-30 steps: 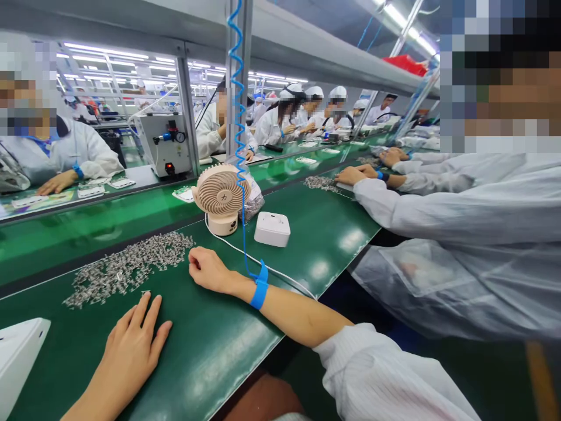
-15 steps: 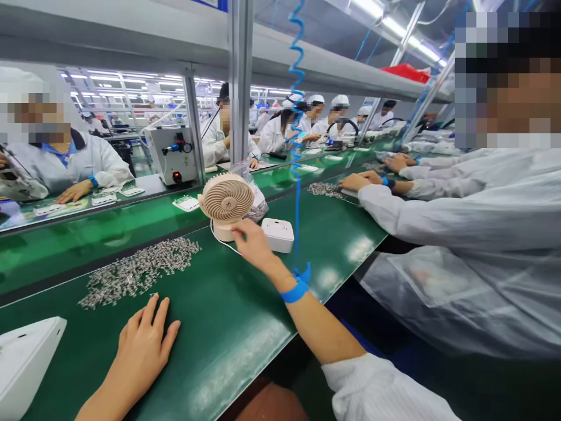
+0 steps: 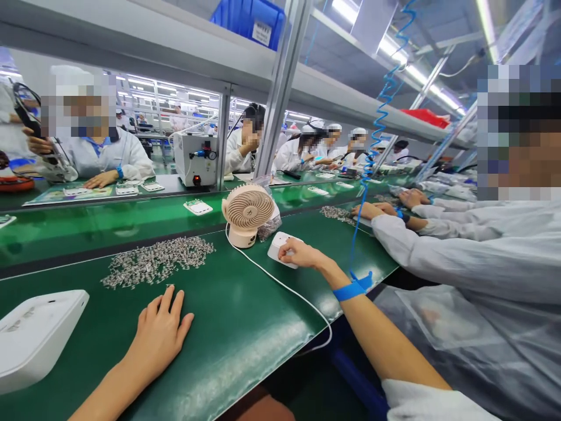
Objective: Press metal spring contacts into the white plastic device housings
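Note:
My right hand [image 3: 300, 254] reaches out to the right and its fingers close around a small white box [image 3: 280, 249] on the green bench [image 3: 236, 327]. A blue wrist strap [image 3: 352, 288] with a coiled blue cord sits on that wrist. My left hand [image 3: 160, 333] lies flat, palm down, on the bench with its fingers apart, just in front of a heap of several small silvery metal parts [image 3: 160, 260]. A beige desk fan [image 3: 245, 213] stands just left of the white box, its white cable running over the bench edge.
A larger white housing [image 3: 37, 336] lies at the near left. A person in a white coat [image 3: 464, 257] works close on my right. Beyond the green conveyor [image 3: 87, 225] sit other workers and a white machine [image 3: 195, 158]. A shelf runs overhead.
My right hand has travelled from beside the metal parts, past the fan, to the white box and taken hold of it. My left hand has stayed flat. My view has swung left.

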The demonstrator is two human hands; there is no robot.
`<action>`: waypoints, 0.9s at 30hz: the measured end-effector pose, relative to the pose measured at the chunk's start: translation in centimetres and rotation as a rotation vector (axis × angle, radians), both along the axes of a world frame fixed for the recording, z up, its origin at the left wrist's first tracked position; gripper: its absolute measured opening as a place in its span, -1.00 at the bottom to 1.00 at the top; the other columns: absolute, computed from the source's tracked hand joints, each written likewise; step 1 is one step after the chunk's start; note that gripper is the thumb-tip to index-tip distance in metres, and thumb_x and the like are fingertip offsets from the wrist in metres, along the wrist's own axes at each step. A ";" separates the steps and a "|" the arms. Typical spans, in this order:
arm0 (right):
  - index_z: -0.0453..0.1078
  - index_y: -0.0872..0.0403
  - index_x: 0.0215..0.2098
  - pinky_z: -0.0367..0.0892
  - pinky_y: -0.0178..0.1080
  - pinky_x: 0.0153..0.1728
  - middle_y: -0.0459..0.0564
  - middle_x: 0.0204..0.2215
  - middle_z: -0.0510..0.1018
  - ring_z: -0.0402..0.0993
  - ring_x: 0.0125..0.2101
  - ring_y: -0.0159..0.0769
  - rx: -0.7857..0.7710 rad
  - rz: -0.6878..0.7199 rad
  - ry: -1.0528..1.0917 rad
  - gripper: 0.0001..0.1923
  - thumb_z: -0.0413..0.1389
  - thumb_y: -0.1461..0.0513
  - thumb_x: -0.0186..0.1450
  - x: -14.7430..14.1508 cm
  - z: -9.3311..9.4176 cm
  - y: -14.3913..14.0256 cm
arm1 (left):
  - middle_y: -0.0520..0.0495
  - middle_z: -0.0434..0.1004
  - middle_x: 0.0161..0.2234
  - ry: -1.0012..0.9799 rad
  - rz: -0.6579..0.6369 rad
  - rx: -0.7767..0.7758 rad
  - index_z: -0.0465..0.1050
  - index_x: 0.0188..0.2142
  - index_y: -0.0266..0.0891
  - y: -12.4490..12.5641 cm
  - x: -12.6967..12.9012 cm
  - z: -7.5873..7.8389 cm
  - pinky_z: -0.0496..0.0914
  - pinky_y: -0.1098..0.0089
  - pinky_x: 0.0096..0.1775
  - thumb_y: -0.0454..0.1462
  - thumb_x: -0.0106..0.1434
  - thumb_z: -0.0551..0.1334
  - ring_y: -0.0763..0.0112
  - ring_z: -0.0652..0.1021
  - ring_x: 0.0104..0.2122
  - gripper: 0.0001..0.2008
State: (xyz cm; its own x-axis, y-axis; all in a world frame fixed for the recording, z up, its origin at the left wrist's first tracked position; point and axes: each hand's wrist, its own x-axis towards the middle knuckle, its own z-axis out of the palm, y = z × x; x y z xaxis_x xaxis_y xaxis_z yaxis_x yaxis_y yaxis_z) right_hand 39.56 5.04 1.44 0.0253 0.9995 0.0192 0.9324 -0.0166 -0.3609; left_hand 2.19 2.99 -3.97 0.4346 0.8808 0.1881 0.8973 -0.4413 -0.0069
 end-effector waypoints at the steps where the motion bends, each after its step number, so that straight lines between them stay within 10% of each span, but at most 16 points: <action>1: 0.49 0.06 -0.50 0.27 -0.36 -0.30 -0.12 -0.45 0.50 0.39 -0.36 -0.29 -0.013 0.007 -0.015 -0.90 0.14 0.33 0.03 -0.2 0.2 0.0 | -0.23 0.16 0.16 -0.004 -0.007 -0.004 0.28 0.11 -0.32 -0.1 0.0 0.1 0.29 0.10 -0.01 -0.17 0.29 -0.02 0.06 0.31 0.05 -0.54; 12: 0.53 -0.01 -0.38 0.02 0.02 0.05 0.12 -0.13 0.34 0.05 0.10 0.02 0.037 0.200 -0.094 -0.82 0.12 0.36 0.15 -7.5 2.8 -7.2 | -0.29 0.13 0.17 -0.021 -0.040 -0.053 0.24 0.13 -0.37 -0.4 0.1 0.9 0.26 0.06 0.00 -0.19 0.31 -0.01 0.00 0.28 0.07 -0.55; 19: 0.50 0.00 -0.41 0.08 -0.03 0.03 0.07 -0.02 0.30 0.06 0.12 -0.06 -0.019 0.275 0.568 -0.86 0.15 0.36 0.14 -17.9 0.3 -10.1 | -0.18 0.22 0.14 -0.475 -0.213 -0.295 0.16 0.16 -0.34 -0.1 -0.3 1.9 0.14 0.08 0.11 -0.02 0.27 -0.07 0.13 0.27 0.10 -0.41; 27: 0.45 0.06 -0.47 0.23 -0.31 -0.47 -0.10 -0.52 0.43 0.30 -0.48 -0.37 0.129 0.231 1.113 -0.90 0.20 0.19 0.06 -19.5 1.3 -5.0 | -0.08 0.42 -0.03 -0.829 -0.347 -0.879 0.32 0.04 -0.29 0.8 -1.5 4.1 0.30 0.33 -0.05 -0.13 0.11 0.17 0.27 0.43 -0.08 -0.49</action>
